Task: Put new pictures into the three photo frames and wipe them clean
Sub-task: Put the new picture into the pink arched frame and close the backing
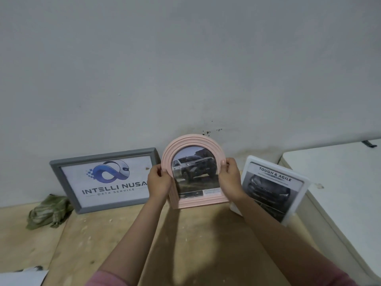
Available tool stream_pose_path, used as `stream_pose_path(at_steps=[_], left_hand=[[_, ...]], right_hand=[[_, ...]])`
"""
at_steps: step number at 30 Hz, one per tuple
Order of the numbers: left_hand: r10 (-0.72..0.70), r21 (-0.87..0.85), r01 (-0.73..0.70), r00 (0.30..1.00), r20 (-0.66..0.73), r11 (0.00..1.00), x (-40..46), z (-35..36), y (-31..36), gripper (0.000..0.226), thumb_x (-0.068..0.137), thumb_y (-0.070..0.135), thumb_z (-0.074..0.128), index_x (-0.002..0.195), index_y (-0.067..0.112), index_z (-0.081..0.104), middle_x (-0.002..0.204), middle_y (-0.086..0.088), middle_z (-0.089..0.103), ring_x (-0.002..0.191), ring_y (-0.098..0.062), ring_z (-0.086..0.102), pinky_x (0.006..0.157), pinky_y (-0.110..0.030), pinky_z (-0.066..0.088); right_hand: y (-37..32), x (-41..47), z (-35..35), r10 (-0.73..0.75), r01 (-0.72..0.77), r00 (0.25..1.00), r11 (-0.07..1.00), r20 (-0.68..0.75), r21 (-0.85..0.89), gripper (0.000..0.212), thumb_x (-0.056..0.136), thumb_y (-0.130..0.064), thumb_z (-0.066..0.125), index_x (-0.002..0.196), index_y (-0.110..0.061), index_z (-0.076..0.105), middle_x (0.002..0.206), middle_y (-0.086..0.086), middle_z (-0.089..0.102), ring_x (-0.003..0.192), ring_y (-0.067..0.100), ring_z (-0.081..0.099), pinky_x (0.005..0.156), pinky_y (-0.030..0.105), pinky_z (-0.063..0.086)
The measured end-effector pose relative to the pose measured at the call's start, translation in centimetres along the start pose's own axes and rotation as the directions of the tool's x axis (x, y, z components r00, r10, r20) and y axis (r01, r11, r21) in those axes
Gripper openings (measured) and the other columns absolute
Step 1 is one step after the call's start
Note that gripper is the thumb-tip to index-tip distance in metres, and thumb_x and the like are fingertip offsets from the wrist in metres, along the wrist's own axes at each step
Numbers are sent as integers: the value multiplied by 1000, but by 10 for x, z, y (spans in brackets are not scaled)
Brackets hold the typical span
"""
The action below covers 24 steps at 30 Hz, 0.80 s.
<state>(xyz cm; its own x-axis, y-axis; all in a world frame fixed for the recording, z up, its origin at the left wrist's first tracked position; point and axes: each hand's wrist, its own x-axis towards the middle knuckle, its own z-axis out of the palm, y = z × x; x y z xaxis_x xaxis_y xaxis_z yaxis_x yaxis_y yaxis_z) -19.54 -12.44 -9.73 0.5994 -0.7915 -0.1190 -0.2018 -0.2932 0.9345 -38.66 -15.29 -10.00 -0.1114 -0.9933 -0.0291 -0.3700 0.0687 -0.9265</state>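
Note:
A pink arched photo frame (191,145) with a car picture stands upright against the wall, its base on the wooden surface. My left hand (158,182) grips its left side and my right hand (231,180) grips its right side. A grey rectangular frame (64,182) with a logo picture leans on the wall to the left. A white frame (299,195) with a dark car picture leans to the right, partly behind my right forearm.
A crumpled green cloth (49,211) lies on the wooden surface (103,240) at the left, beside the grey frame. A white cabinet or table (340,178) stands at the right. White paper (20,277) shows at the bottom left corner.

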Motion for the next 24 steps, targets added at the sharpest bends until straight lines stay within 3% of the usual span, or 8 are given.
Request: stream_pose_path(at_steps=[4,7,10,13,17,20,24], left_hand=[[-48,-12,49,994,94,999,-13,-29,-1,21,95,16,44,93,6,62,89,-9,62,87,-26,57,74,-35,44],[-115,-62,129,974,193,990,-28,-60,-2,29,97,27,41,82,9,58,86,-13,60,83,-23,55,74,-36,43],[-188,-127,222,953,236,967,-47,-91,4,37,100,39,36,92,11,59,92,-6,65,85,-21,61,71,-32,46],[-230,-198,295,927,296,935,-66,-128,4,49,97,51,37,99,8,60,93,-6,68,86,-21,66,78,-36,48],[-251,-206,368,864,437,907,-86,-163,0,62,87,65,44,93,7,65,84,-8,70,80,-22,67,84,-39,51],[-291,-173,417,824,486,892,-99,-178,-6,50,86,56,57,91,6,63,79,-10,66,72,-21,65,63,-30,57],[-384,-168,528,768,513,832,-106,-187,-23,16,91,18,60,87,3,58,74,-11,59,48,-13,64,39,-22,52]], right_hand=[[-16,-32,-11,-81,81,996,997,-27,1,21,101,-32,35,102,-14,47,90,9,60,77,24,58,69,40,49],[-31,-65,-16,-175,175,983,985,-54,-2,18,101,-27,39,98,-11,47,82,2,56,75,17,56,68,35,46],[-39,-95,-18,-304,299,949,951,-80,-74,14,100,-23,42,96,-11,47,76,-7,50,68,7,49,62,25,38],[-46,-135,-15,-443,433,894,894,-74,-117,13,97,-20,45,95,-8,49,75,-4,50,65,6,46,58,14,33],[-44,-179,-1,-621,607,784,764,7,-217,9,89,-15,46,90,-9,53,81,-1,52,71,14,47,63,24,34],[-36,-207,10,-700,695,704,648,115,-312,10,89,-19,46,87,-12,52,82,-4,48,73,16,45,68,27,33],[-24,-228,15,-724,749,651,562,228,-352,24,96,-38,38,90,-18,51,87,0,54,81,20,49,72,34,39]])
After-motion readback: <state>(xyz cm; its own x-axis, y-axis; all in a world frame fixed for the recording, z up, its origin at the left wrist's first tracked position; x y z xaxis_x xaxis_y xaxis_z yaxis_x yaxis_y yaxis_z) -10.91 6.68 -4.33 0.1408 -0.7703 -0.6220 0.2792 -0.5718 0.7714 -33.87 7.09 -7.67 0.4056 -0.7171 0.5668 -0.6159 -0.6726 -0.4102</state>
